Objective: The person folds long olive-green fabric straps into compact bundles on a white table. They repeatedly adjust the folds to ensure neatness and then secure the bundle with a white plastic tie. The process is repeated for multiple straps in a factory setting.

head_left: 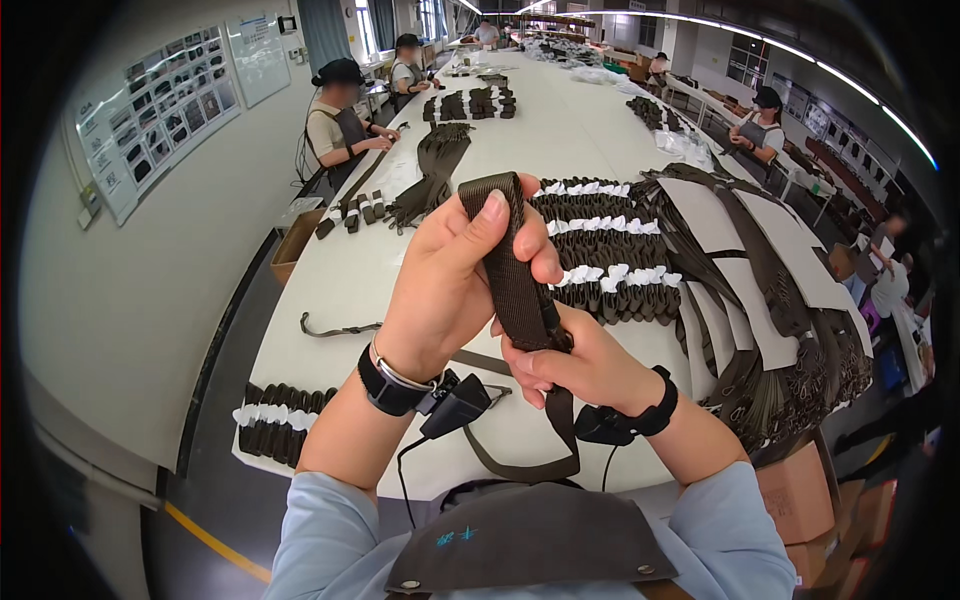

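A dark brown webbing strap [517, 300], folded into a flat loop, is held up in front of me over the table. My left hand [465, 262] grips its upper end, thumb pressed on the front and fingers behind. Lower down, my right hand [581, 356] pinches the bottom of the fold. From there a loose length of the strap [525, 469] hangs down and curves across the tabletop near my apron. Part of the fold is hidden by my fingers. Another thin strap with a buckle [341, 328] lies left of my left wrist.
Rows of strap bundles with white wraps [611, 292] lie right of my hands; more bundles [279, 416] lie front left. Loose straps and pale card sheets [757, 315] cover the right side. The long white table [570, 146] runs away ahead. Co-workers [341, 127] stand along both sides. Cardboard boxes [795, 495] stand lower right.
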`<state>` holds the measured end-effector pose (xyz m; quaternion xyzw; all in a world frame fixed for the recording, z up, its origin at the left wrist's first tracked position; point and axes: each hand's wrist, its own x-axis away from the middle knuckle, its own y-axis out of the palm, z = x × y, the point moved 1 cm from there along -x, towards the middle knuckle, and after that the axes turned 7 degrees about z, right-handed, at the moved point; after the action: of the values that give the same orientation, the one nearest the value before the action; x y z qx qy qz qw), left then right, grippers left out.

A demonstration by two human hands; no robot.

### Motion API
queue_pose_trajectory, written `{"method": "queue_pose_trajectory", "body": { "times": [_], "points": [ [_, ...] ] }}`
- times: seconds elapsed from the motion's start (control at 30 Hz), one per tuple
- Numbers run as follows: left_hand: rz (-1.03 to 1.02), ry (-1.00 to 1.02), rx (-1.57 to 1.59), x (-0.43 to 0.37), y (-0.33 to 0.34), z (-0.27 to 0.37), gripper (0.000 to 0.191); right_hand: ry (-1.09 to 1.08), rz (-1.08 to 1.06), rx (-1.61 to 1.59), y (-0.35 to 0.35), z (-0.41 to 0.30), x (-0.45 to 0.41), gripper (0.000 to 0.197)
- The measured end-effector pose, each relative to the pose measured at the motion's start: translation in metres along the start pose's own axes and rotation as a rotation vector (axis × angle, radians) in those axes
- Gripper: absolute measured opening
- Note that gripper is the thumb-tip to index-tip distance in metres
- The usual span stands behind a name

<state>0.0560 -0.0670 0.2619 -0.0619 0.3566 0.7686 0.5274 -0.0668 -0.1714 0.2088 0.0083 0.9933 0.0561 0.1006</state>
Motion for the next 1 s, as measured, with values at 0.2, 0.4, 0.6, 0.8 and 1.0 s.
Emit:
{"method": "queue_pose_trajectory", "body": {
  "times": [0.2, 0.4, 0.6, 0.8, 1.0],
  "points": [
    [-0.025, 0.043, 0.169, 0.003, 0.000, -0.003, 0.031, 0.018, 0.048, 0.187, 0.005, -0.008, 0.004, 0.026],
    [-0.055, 0.080, 0.192, -0.001, -0.011, -0.006, 0.030, -0.058, 0.080, 0.284, 0.005, 0.002, 0.006, 0.034],
    [-0.011, 0.170, 0.074, -0.002, -0.012, -0.001, 0.026, 0.062, 0.068, 0.202, 0.004, -0.001, 0.002, 0.027],
    [0.048, 0.195, -0.057, 0.001, -0.015, -0.001, 0.028, 0.016, 0.121, 0.163, 0.004, 0.007, -0.002, 0.020],
    [0.138, 0.160, 0.068, 0.006, -0.012, -0.004, 0.028, -0.019, 0.069, 0.057, 0.008, 0.012, -0.002, 0.020]
  ]
}}
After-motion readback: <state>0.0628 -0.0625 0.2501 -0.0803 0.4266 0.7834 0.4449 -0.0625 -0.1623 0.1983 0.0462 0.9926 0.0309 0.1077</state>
